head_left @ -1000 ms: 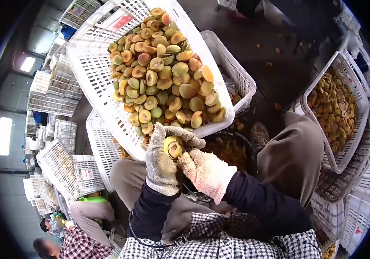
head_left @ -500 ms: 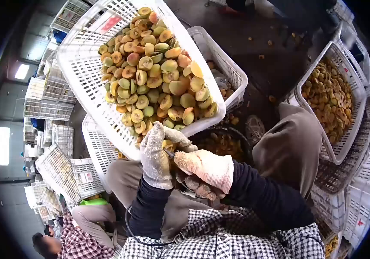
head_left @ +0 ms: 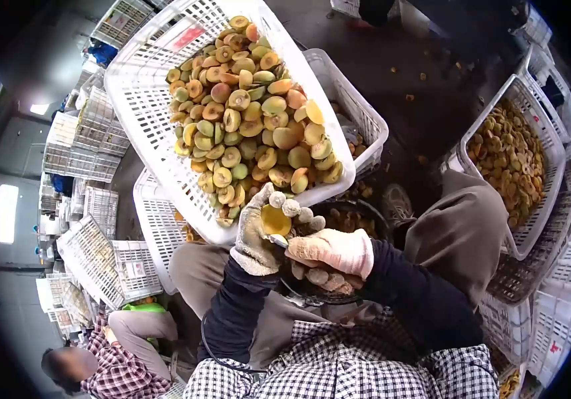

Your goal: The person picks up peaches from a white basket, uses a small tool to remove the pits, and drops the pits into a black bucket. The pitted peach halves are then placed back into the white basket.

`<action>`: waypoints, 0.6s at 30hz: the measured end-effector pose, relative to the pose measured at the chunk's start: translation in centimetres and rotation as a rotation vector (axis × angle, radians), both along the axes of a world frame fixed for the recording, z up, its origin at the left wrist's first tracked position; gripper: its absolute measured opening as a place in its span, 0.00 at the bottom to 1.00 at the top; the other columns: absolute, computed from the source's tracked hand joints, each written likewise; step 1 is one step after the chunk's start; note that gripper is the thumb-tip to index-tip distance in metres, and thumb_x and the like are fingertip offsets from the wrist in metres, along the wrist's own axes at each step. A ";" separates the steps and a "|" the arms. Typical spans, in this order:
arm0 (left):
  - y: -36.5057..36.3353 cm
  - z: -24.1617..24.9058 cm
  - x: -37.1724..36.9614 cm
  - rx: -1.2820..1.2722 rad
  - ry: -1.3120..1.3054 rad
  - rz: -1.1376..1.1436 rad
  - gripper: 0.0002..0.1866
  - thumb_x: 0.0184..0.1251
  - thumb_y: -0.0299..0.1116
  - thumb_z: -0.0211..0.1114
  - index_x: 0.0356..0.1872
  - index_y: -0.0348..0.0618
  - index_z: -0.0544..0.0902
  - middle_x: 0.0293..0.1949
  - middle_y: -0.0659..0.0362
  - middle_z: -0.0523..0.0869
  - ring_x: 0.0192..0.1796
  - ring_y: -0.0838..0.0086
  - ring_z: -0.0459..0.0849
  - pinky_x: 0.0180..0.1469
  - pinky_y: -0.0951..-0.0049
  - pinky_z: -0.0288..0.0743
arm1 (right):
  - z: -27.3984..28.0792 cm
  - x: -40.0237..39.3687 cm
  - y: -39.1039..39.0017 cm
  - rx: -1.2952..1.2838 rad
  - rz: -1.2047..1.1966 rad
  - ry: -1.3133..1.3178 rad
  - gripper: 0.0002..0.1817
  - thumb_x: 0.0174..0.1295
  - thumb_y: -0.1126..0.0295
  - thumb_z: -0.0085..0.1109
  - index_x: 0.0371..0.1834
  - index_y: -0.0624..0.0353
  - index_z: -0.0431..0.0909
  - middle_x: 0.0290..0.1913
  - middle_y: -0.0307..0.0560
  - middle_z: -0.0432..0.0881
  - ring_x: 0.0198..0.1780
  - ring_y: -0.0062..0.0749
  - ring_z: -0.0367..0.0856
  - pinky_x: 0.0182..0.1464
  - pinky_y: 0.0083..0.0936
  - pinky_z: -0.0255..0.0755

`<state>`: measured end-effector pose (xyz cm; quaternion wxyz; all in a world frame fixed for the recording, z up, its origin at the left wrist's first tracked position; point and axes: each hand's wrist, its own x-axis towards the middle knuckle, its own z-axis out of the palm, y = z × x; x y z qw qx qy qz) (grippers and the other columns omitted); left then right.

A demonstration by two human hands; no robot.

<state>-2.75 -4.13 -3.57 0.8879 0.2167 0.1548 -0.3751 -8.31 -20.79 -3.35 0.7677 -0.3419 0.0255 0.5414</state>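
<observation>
My gloved left hand (head_left: 253,234) holds a halved apricot-like fruit (head_left: 276,221), its yellow cut face turned up, with the fingers curled around it. In my gloved right hand (head_left: 332,254) is a small metal-tipped tool (head_left: 275,239); its tip is at the lower edge of the fruit, and its handle is hidden in the fist. Just beyond my hands, a white plastic crate (head_left: 229,234) is tilted toward me, holding many fruit halves (head_left: 249,123). Below my hands sits a dark round tub (head_left: 382,229) with cut fruit in it, partly covered by the hands.
Another white crate (head_left: 455,156) of yellow-brown fruit pieces stands at right on stacked crates. A white crate (head_left: 379,126) lies behind the tilted one. Crates (head_left: 99,266) are piled at left, near a seated person (head_left: 122,356). Fruit bits are scattered on the dark floor (head_left: 425,100).
My left hand has opened its grip somewhat, and the fruit's yellow cut face now shows. The tool tip is at the fruit's lower edge. The whole view has shifted slightly.
</observation>
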 end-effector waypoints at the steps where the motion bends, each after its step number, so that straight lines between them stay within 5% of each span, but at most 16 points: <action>1: 0.1 0.1 -0.1 -0.063 -0.012 0.006 0.23 0.74 0.46 0.41 0.23 0.46 0.77 0.27 0.54 0.83 0.37 0.56 0.80 0.55 0.47 0.71 | 0.0 -0.4 -0.4 -0.007 0.012 -0.066 0.23 0.64 0.47 0.52 0.30 0.59 0.74 0.15 0.34 0.68 0.10 0.16 0.61 0.10 0.15 0.58; 3: 0.5 -0.3 -0.1 0.017 -0.066 0.060 0.25 0.74 0.48 0.42 0.23 0.42 0.78 0.26 0.52 0.82 0.35 0.56 0.81 0.51 0.49 0.73 | 0.2 -1.0 -1.5 -0.042 0.113 -0.170 0.23 0.65 0.48 0.51 0.34 0.60 0.75 0.16 0.35 0.68 0.13 0.17 0.63 0.12 0.15 0.58; 4: 0.7 0.1 -0.2 0.126 -0.104 0.112 0.27 0.74 0.49 0.43 0.23 0.39 0.77 0.24 0.51 0.81 0.33 0.54 0.82 0.46 0.51 0.77 | -0.8 -1.3 -1.6 -0.265 0.127 -0.399 0.24 0.65 0.48 0.50 0.35 0.63 0.76 0.19 0.43 0.75 0.17 0.26 0.73 0.20 0.22 0.68; 5: 0.8 1.2 -0.8 0.443 -0.268 0.081 0.27 0.74 0.47 0.43 0.23 0.35 0.77 0.25 0.50 0.81 0.33 0.56 0.83 0.43 0.55 0.79 | -4.2 -1.3 -0.4 -0.789 0.250 -0.970 0.25 0.65 0.48 0.48 0.37 0.63 0.78 0.26 0.52 0.82 0.28 0.40 0.82 0.33 0.32 0.76; 7: 2.6 1.6 -1.6 0.778 -0.496 0.089 0.21 0.73 0.42 0.48 0.32 0.33 0.79 0.26 0.52 0.81 0.32 0.61 0.83 0.41 0.61 0.79 | -3.5 -2.3 -0.2 -1.316 0.402 -0.848 0.22 0.66 0.51 0.44 0.39 0.59 0.79 0.31 0.55 0.83 0.37 0.49 0.83 0.43 0.39 0.75; 10: 9.7 2.5 -0.9 1.162 -0.557 0.218 0.15 0.66 0.37 0.59 0.43 0.33 0.78 0.30 0.51 0.82 0.37 0.61 0.81 0.45 0.64 0.75 | -4.7 -3.5 -0.7 -1.235 0.417 -0.866 0.20 0.65 0.52 0.46 0.40 0.58 0.79 0.36 0.53 0.84 0.41 0.47 0.82 0.47 0.37 0.74; 12: 13.9 5.2 0.8 2.609 -1.311 0.023 0.16 0.62 0.36 0.63 0.45 0.35 0.77 0.36 0.50 0.82 0.45 0.60 0.78 0.51 0.62 0.70 | -5.9 -4.1 -0.9 -1.278 0.350 -0.858 0.19 0.64 0.52 0.46 0.39 0.57 0.79 0.35 0.52 0.84 0.40 0.47 0.83 0.46 0.37 0.75; 15: 15.9 5.9 4.2 2.545 -1.101 0.259 0.14 0.59 0.37 0.64 0.41 0.38 0.80 0.42 0.50 0.80 0.50 0.58 0.74 0.53 0.60 0.68 | -5.5 -3.0 0.2 -1.314 0.431 -0.847 0.19 0.64 0.52 0.47 0.38 0.55 0.80 0.34 0.50 0.84 0.38 0.45 0.83 0.44 0.37 0.75; 18: 12.9 1.7 8.0 2.681 -1.419 -0.038 0.15 0.59 0.45 0.62 0.37 0.45 0.83 0.50 0.51 0.80 0.59 0.54 0.70 0.62 0.54 0.60 | -4.0 -2.4 1.4 -1.229 0.334 -0.961 0.18 0.63 0.52 0.48 0.37 0.54 0.80 0.32 0.49 0.84 0.36 0.44 0.83 0.42 0.37 0.76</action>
